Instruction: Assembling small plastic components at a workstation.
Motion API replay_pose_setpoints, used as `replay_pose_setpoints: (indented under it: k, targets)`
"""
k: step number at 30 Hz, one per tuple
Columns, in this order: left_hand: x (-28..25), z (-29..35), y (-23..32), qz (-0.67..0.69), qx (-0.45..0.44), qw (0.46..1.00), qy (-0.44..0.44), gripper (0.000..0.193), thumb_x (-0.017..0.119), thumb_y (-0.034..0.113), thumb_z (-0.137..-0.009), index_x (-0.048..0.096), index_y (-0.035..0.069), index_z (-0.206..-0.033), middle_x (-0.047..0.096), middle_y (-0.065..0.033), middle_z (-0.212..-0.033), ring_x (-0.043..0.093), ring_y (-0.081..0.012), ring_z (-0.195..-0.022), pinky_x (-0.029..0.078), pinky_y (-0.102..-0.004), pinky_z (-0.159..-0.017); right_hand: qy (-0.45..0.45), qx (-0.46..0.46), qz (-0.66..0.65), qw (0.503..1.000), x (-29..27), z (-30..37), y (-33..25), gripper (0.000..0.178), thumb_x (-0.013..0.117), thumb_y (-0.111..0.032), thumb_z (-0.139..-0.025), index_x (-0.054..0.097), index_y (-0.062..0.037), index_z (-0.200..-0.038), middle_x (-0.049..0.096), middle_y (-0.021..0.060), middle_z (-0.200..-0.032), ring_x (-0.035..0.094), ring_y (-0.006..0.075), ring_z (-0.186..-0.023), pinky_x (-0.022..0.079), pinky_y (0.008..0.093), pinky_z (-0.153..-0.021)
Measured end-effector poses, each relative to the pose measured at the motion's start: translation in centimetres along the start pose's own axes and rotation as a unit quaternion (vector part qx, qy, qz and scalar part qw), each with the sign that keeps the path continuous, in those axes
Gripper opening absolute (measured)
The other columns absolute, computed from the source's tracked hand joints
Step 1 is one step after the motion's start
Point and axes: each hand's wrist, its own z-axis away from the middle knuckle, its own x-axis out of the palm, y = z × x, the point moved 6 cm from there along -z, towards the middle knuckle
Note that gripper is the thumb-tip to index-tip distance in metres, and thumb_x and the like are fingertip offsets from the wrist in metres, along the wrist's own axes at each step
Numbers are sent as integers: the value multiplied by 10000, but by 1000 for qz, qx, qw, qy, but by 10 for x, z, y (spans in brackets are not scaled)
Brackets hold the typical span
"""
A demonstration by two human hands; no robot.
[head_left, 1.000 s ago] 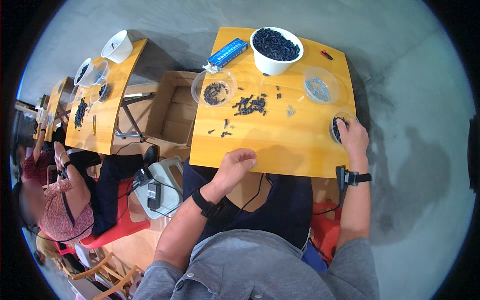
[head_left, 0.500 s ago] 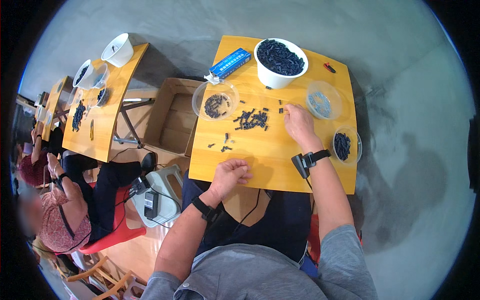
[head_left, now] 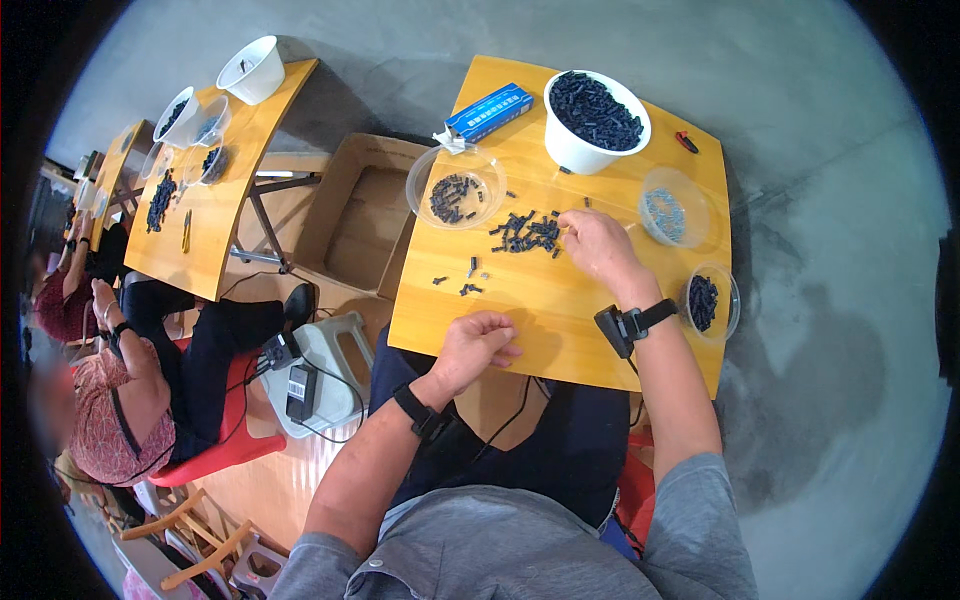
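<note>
My right hand (head_left: 600, 245) is over the yellow table (head_left: 440, 325), at the right edge of a loose pile of small black plastic pieces (head_left: 525, 234). Its thumb and forefinger are drawn together among the outermost pieces; whatever lies between them is hidden. My left hand (head_left: 478, 348) hovers by the table's front edge, fingers curled in and thumb against them. Nothing clear shows in its grip. Between the pile and my left hand, a few separate black pieces (head_left: 470, 289) are scattered.
A clear bowl of black pieces (head_left: 418, 205) sits left; a blue box (head_left: 490, 112) and a full white bucket (head_left: 570, 155) stand behind. On the right are a tub of pale-blue bits (head_left: 663, 213), another black-filled tub (head_left: 702, 303) and a red-black tool (head_left: 686, 142). Leftward, a cardboard box (head_left: 350, 225) and seated people.
The view has shifted, so the table appears farther right. My right hand has moved left across the table to the pile's edge. My left hand keeps nearly the same curled pose.
</note>
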Motion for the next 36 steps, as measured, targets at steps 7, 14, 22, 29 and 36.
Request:
replay_pose_setpoints:
  k: [7,14,22,29,36]
  targets:
    - [1,-1,0,16,-1,1000,-1,172,557,95,-905,562,-22,-1031,629,-101,-957,664,-197,-805,552,-282,-646,-40,-8,-5,999,14,5,-10,157,611,-102,-779,646,-72,-929,615,152,-882,603,343,-881,479,445,-766]
    - [0,-1,-1,12,-5,1000,2,166,563,90,-902,560,-12,-1032,629,-101,-956,666,-197,-803,555,-285,-643,-14,-5,21,1000,22,7,-10,119,609,-102,-776,652,-57,-878,615,161,-886,605,347,-871,483,451,-749]
    - [-1,-1,0,18,-6,1000,-6,147,556,78,-903,561,-7,-1022,626,-96,-947,666,-198,-795,556,-285,-645,-1,6,34,999,27,7,-8,89,588,-96,-778,631,-38,-829,610,171,-865,610,359,-828,486,458,-726]
    - [-1,-2,0,22,-7,1000,-8,152,550,73,-903,558,-10,-1030,624,-105,-951,666,-203,-789,558,-286,-645,15,4,20,1000,28,9,-4,84,559,-99,-790,598,-25,-786,615,171,-849,600,374,-822,479,474,-713]
    - [0,1,-1,59,11,998,-7,160,560,70,-904,565,8,-1051,629,-89,-950,665,-194,-785,557,-275,-640,61,110,-385,914,23,33,11,72,604,-35,-824,604,-9,-891,616,93,-727,598,170,-614,511,309,-559]
